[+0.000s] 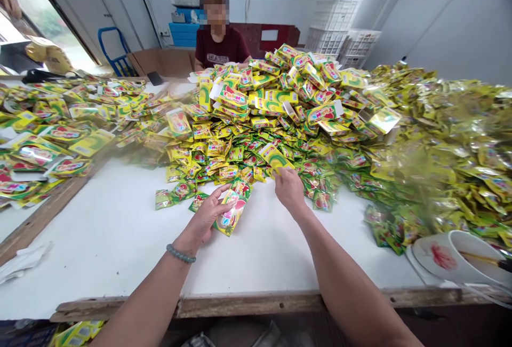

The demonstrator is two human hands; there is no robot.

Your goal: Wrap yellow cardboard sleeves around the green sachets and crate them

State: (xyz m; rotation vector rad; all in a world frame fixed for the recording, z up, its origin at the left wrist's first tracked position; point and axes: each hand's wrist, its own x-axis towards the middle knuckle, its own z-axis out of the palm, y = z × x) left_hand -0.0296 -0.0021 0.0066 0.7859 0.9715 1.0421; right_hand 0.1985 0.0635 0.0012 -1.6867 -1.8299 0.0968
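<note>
My left hand (208, 212), with a beaded bracelet at the wrist, grips a flat yellow-and-green printed carton (236, 205) just above the white tabletop. The thumb lies across its front, where watermelon and pineapple pictures show. To the right, my right hand (290, 187) is closed on the near end of a second yellow-and-green carton (275, 156). Its fingertips are mostly hidden behind the hand. Small green sachets (184, 189) lie just beyond my left hand, and more sachets (322, 198) lie right of my right hand.
A tall heap of cartons (236, 99) rises ahead, with a person (218, 42) behind it. Yellow packets (460, 144) pile up on the right. More cartons (40, 149) lie left beyond a wooden strip (52, 211). A white flowered bowl (440, 256) stands near the front right edge.
</note>
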